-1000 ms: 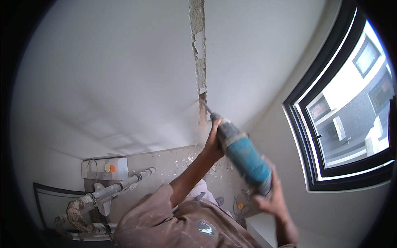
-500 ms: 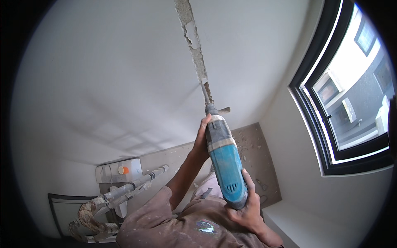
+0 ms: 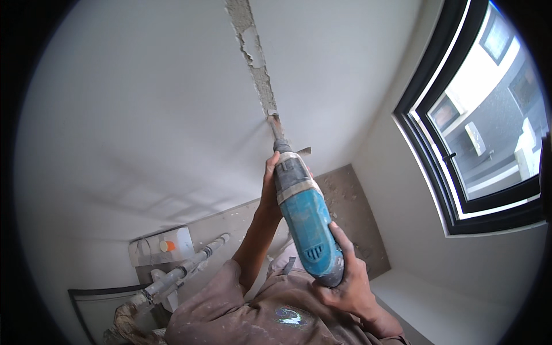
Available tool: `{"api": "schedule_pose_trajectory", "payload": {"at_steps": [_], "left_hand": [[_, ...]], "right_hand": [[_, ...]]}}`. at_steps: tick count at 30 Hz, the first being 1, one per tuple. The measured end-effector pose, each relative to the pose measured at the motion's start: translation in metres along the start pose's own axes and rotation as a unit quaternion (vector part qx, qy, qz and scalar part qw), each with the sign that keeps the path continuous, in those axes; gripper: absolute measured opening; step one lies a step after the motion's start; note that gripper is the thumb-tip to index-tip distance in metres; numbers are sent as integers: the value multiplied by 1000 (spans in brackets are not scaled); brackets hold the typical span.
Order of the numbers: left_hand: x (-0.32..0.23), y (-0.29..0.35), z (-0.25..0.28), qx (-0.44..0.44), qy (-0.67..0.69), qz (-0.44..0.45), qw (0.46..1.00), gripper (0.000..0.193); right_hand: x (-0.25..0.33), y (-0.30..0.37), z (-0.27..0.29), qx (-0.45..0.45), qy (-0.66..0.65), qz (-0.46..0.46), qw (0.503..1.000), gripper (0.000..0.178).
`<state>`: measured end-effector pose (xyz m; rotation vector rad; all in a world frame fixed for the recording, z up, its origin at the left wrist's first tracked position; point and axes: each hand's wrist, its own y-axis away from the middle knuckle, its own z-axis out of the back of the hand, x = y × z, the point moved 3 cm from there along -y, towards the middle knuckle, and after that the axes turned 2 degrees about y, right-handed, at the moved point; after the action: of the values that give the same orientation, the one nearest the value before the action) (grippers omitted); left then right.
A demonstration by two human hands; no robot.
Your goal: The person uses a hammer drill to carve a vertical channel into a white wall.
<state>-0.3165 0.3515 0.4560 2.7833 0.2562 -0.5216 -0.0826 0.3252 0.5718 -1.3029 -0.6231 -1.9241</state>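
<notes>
A dusty blue-and-grey rotary hammer runs up the middle of the view, its chisel bit against the wall. The tip sits at the lower end of a rough groove cut through the white plaster. My left hand is wrapped around the front housing, mostly hidden behind the tool. At the back end, my right hand grips the rear handle, thumb along the side. Whether a finger presses the trigger is hidden.
A black-framed window fills the right wall. Broken plaster bits lie on the brown floor. To the lower left are dusty pipes and a white box with an orange-and-white round thing. A small flap sticks out beside the chisel.
The rotary hammer and both hands appear slightly further left. The whole scene has also shifted with my head. Both hands keep their hold, and the chisel stays at the groove's lower end.
</notes>
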Motion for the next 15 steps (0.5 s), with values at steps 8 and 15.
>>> {"api": "schedule_pose_trajectory", "payload": {"at_steps": [8,15], "left_hand": [[36,8,-17,7,-14,-34,999,47],[33,17,-46,30,-25,-49,998,46]], "right_hand": [[-11,26,24,-38,-25,-2,999,91],[-12,40,29,-58,-102,8,993,89]]}}
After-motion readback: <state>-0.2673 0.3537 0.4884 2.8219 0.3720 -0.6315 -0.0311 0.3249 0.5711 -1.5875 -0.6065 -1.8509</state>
